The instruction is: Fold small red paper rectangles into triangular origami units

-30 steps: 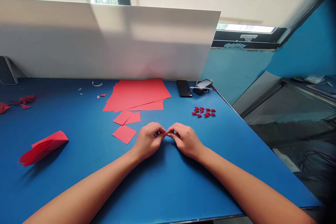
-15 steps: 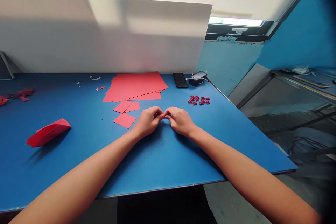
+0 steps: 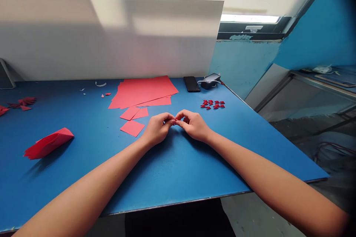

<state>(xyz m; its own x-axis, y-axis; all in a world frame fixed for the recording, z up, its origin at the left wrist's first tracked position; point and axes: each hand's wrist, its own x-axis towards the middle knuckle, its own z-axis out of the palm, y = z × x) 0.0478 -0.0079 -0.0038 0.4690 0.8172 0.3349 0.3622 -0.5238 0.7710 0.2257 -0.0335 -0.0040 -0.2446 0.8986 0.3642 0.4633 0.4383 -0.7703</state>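
Observation:
My left hand (image 3: 157, 127) and my right hand (image 3: 193, 124) meet at their fingertips over the blue table (image 3: 155, 177). Pinched between them is a small piece of red paper (image 3: 176, 120), mostly hidden by the fingers, so its folds cannot be made out. Left of my left hand lie several small red paper squares (image 3: 132, 128), two of them overlapping. To the right, beyond my right hand, several small folded red paper triangles (image 3: 216, 106) sit in a cluster.
Large red sheets (image 3: 147, 90) are stacked at the back, near a black phone (image 3: 191, 84) and a dark device with a cable (image 3: 210, 80). A folded red paper piece (image 3: 50, 143) stands at left. Dark red paper pieces (image 3: 26, 102) lie farther left. A white board (image 3: 111, 40) rises behind.
My right hand's fingers have shifted slightly up and right while both hands stay together at the small red paper. The camera view has tilted a little.

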